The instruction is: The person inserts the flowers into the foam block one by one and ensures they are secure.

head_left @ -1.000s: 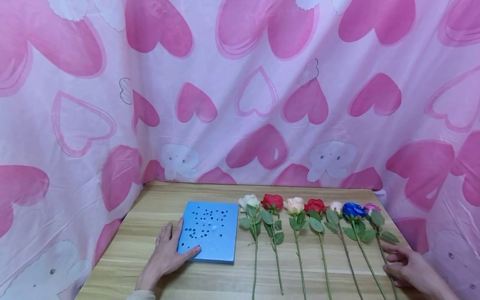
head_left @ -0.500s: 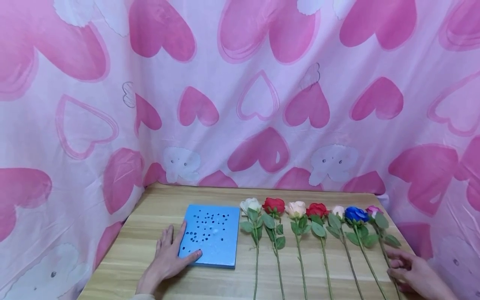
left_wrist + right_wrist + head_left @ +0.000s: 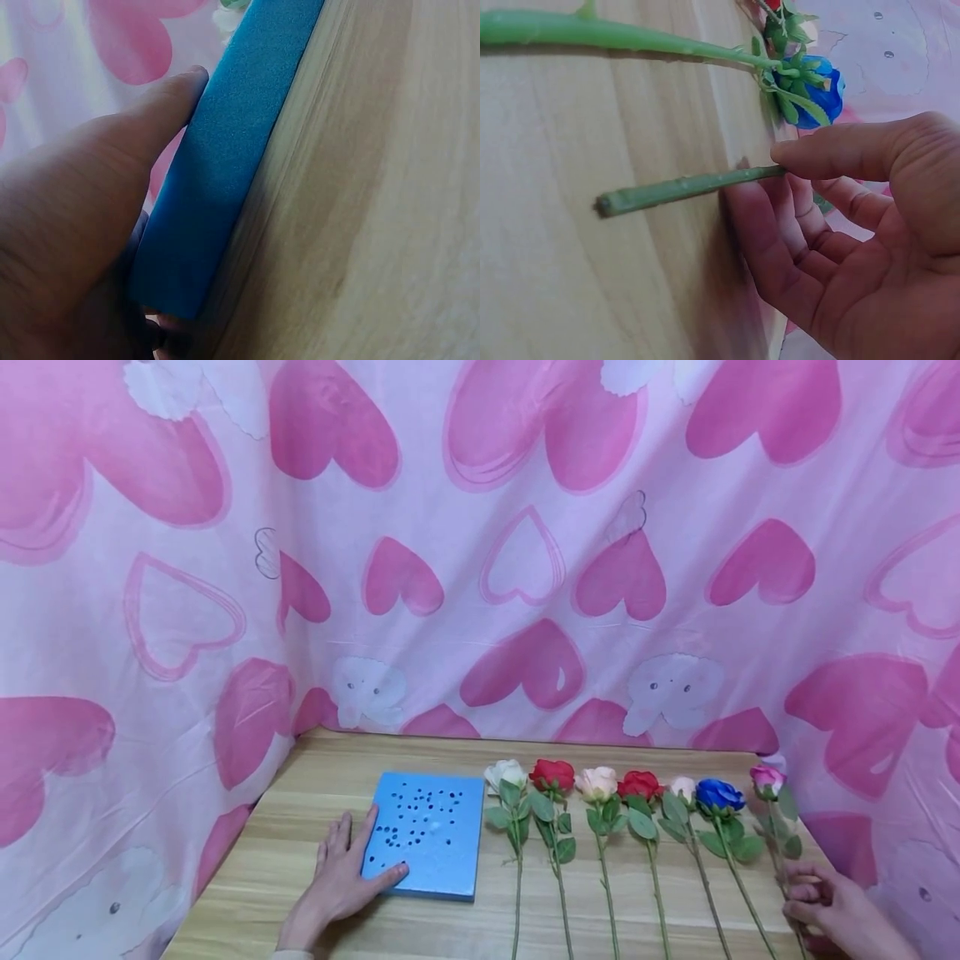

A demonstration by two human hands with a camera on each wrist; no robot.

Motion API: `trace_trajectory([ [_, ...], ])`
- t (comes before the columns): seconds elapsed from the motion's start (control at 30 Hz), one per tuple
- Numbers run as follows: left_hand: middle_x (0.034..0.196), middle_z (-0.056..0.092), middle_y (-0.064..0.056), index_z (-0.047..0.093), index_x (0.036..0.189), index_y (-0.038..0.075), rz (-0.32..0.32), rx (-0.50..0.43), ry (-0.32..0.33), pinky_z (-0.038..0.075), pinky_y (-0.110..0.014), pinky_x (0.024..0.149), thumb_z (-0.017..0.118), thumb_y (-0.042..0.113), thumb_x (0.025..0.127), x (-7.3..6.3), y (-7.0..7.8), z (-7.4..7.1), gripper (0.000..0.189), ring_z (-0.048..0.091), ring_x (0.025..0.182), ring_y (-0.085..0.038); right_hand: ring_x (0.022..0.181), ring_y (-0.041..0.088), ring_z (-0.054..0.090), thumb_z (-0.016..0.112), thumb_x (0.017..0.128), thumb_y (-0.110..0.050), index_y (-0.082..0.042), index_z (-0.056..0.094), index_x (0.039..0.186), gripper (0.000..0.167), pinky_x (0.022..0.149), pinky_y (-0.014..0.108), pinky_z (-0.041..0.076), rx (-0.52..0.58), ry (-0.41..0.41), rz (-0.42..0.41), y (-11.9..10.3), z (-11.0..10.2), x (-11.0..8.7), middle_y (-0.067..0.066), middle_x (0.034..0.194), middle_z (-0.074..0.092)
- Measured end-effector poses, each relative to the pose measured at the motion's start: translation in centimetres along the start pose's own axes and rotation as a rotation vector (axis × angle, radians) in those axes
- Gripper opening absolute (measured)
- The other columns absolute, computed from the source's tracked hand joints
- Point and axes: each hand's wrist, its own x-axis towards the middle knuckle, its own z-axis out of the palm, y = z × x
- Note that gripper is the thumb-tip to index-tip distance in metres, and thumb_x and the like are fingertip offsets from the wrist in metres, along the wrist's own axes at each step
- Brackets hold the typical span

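Note:
A light blue foam block (image 3: 455,864) with several dark holes in its top lies left of the middle of the table. My left hand (image 3: 335,878) rests at its near left corner, fingers spread along the left side and the thumb (image 3: 161,101) lying on the top near edge. At the far right, my right hand (image 3: 840,910) pinches the stem (image 3: 682,189) of a pink artificial rose (image 3: 767,780) between thumb and fingers. The stem's cut end sticks out past the thumb in the right wrist view. This rose's leaves look blurred.
Beside the block lie a white rose (image 3: 506,775), a red rose (image 3: 552,774), a pale peach rose (image 3: 597,783), another red rose (image 3: 639,785), a pale pink rose (image 3: 683,789) and a blue rose (image 3: 720,794). A heart-patterned curtain (image 3: 517,685) surrounds the wooden table (image 3: 427,931).
The pink rose's head has turned and shifted right, away from the blue rose, while my right hand holds its stem. My left hand stays on the block. The head view has tilted slightly.

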Motion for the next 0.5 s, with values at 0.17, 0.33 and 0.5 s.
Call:
trace_trajectory([
  [0.17, 0.18, -0.01, -0.039, 0.01, 0.181, 0.022, 0.005, 0.004, 0.007, -0.012, -0.079, 0.128, 0.073, 0.08, 0.091, 0.1, 0.0, 0.0, 0.125, -0.015, 0.165, -0.062, 0.085, 0.025, 0.063, 0.067, 0.101, 0.009, 0.019, 0.043, 0.134, 0.042, 0.069, 0.041, 0.062, 0.012, -0.008, -0.01, -0.6, -0.5, -0.2, 0.009, 0.095, 0.059],
  [0.33, 0.18, -0.009, -0.038, 0.01, 0.181, 0.022, 0.004, 0.002, 0.008, -0.012, -0.079, 0.128, 0.073, 0.081, 0.091, 0.1, 0.1, -0.1, 0.125, -0.015, 0.165, -0.062, 0.083, 0.022, 0.064, 0.066, 0.102, 0.008, 0.015, 0.045, 0.132, 0.038, 0.068, 0.038, 0.062, -0.047, 0.029, -0.077, -1.3, -1.0, -0.6, 0.009, 0.095, 0.061],
  [0.5, 0.18, -0.008, -0.039, 0.012, 0.181, 0.021, 0.007, -0.01, 0.011, -0.012, -0.08, 0.128, 0.075, 0.079, 0.092, -0.1, 0.1, -0.1, 0.124, -0.014, 0.165, -0.062, 0.075, 0.01, 0.062, 0.066, 0.106, 0.005, 0.01, 0.048, 0.128, 0.029, 0.062, 0.032, 0.06, -0.118, 0.133, -0.231, -1.7, -1.1, -1.2, 0.006, 0.091, 0.062],
])
